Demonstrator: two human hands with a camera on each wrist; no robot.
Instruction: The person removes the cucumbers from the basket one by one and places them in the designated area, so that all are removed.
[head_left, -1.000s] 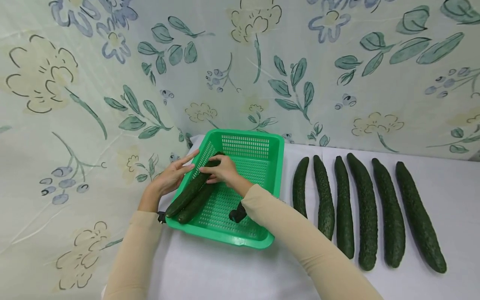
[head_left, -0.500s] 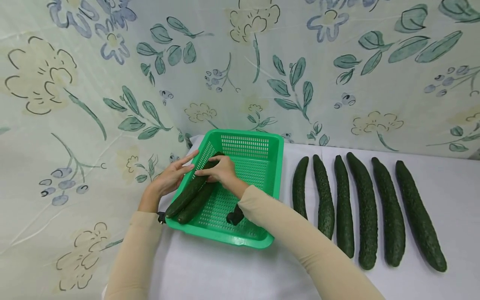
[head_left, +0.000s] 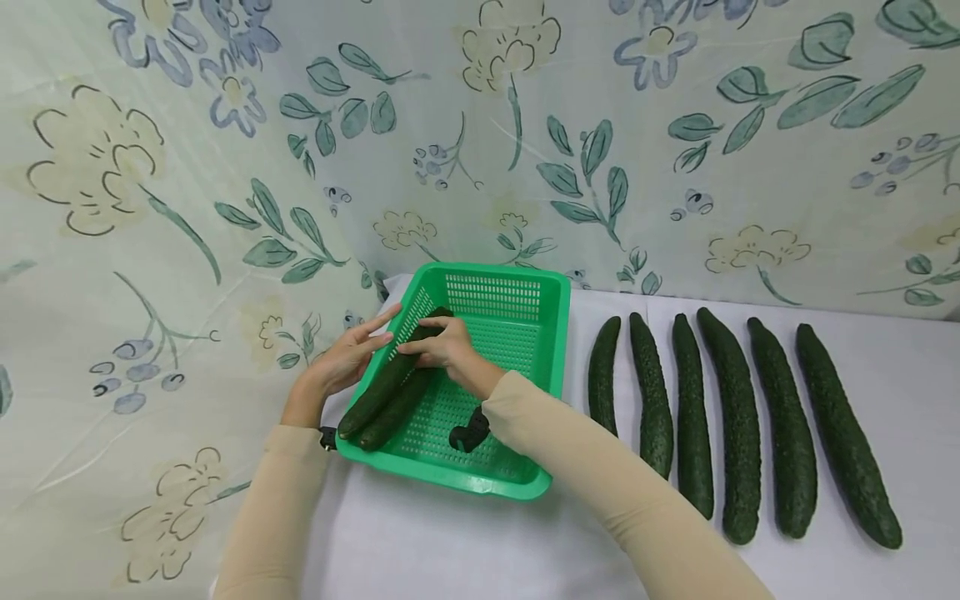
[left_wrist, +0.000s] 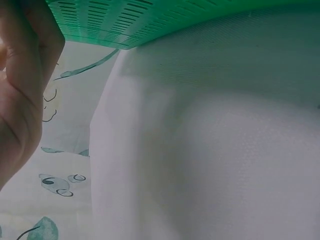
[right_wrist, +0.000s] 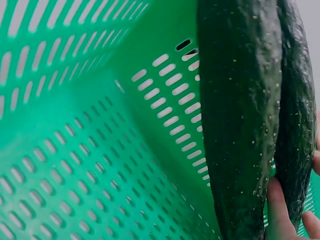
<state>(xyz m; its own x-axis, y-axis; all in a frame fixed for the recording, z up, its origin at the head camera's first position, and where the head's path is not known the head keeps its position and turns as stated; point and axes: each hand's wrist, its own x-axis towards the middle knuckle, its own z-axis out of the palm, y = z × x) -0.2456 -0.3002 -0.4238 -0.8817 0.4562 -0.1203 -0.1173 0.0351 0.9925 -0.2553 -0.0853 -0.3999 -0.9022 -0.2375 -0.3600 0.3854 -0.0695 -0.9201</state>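
Note:
Two dark green cucumbers lie side by side along the left wall of a green plastic basket (head_left: 562, 333). My right hand (head_left: 450, 343) reaches into the basket and grips the left cucumber (head_left: 378, 402) near its far half. The right cucumber (head_left: 405, 410) rests beside it, partly covered by that hand. In the right wrist view, fingertips (right_wrist: 280, 205) show at the gap between the near cucumber (right_wrist: 240, 115) and the far cucumber (right_wrist: 295, 100). My left hand (head_left: 348, 354) is at the outside of the basket's left rim, fingers extended, holding nothing visible.
Several cucumbers (head_left: 738, 433) lie in a row on the white cloth (head_left: 442, 542) to the basket's right. My right sleeve (head_left: 600, 475) passes over the basket's right rim and hides the near ends of some. A floral curtain (head_left: 487, 183) hangs behind and at left.
The head view has shifted slightly. My right thumb has moved a little on the left cucumber. The basket, the cucumbers and my left hand look much the same.

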